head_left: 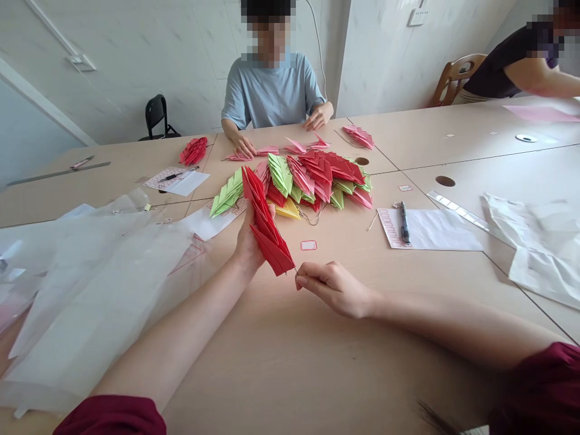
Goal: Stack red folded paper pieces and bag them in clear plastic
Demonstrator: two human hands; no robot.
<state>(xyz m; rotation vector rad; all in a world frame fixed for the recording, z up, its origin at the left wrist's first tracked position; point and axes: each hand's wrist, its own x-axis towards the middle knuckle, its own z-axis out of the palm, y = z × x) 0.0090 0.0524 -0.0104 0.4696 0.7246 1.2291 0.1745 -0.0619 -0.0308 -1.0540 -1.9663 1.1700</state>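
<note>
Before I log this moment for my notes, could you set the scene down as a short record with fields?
Left hand: the left hand grips a red folded-paper piece
Right hand: the right hand pinches a thin strand at its near end
Beyond the hands: a pile of green, red, pink and yellow folded pieces
Left side: translucent sheets
Right side: printed paper, a pen lying on it
Across the table: a person in a light-blue shirt

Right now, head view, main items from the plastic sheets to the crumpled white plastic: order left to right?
Translucent plastic sheets → red folded-paper piece → right hand → white paper with red-printed boxes → crumpled white plastic.
</note>
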